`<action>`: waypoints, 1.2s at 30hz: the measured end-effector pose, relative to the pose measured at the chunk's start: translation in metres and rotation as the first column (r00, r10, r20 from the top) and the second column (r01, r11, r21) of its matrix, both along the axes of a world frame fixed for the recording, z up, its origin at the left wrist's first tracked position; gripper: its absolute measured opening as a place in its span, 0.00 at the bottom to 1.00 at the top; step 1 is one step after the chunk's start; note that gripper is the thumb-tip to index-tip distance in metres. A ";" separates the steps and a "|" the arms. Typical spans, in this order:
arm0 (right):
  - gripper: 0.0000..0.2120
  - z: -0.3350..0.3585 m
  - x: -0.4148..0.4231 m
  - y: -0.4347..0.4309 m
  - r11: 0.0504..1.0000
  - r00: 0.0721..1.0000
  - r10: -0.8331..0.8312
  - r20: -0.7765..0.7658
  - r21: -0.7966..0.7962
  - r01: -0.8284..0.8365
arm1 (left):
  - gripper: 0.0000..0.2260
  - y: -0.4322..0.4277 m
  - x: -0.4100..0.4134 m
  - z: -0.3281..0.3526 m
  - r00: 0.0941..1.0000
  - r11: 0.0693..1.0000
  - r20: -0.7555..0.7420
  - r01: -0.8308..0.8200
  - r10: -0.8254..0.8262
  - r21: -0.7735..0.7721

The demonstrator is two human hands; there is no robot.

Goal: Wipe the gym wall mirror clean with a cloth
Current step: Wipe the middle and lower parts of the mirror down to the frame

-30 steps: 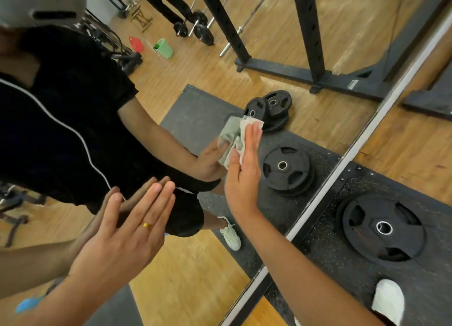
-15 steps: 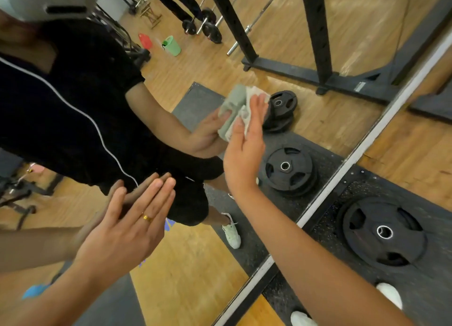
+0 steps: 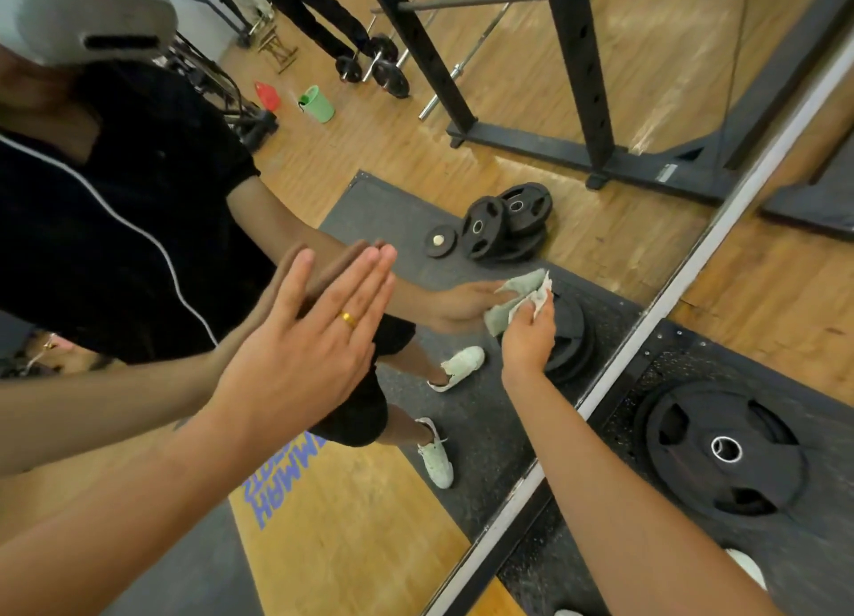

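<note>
Left hand (image 3: 305, 352) flat on mirror (image 3: 531, 130), mid-glass. Right hand (image 3: 527, 338) holds cloth (image 3: 539, 293) against mirror, nearer its frame edge. Weight plate (image 3: 721, 453) on mat (image 3: 813, 555), just off that edge.

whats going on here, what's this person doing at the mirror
A person is wiping a gym wall mirror. Their right hand holds a crumpled cloth against the glass, low down near the frame. Their left hand rests flat on the mirror, fingers straight. A weight plate lies on the floor mat beside the mirror.
</note>
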State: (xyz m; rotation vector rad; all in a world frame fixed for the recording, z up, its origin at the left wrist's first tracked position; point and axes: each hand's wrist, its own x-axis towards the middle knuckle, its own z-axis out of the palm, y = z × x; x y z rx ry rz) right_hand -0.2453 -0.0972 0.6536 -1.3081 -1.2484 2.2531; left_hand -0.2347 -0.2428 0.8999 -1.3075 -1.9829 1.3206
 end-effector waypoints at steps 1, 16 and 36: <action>0.24 0.007 -0.002 0.003 1.000 1.000 -0.001 -0.029 0.023 0.002 | 0.30 -0.002 -0.001 -0.003 1.000 1.000 -0.012 0.016 -0.016 0.002; 0.28 0.042 -0.003 -0.022 0.896 0.898 0.137 -0.419 0.440 0.068 | 0.28 -0.002 -0.009 -0.006 0.997 0.994 0.022 0.065 -0.067 0.089; 0.26 0.033 0.002 -0.027 0.936 0.945 -0.018 -0.325 0.328 0.130 | 0.29 -0.002 -0.009 -0.012 0.993 0.992 0.043 0.108 -0.111 0.067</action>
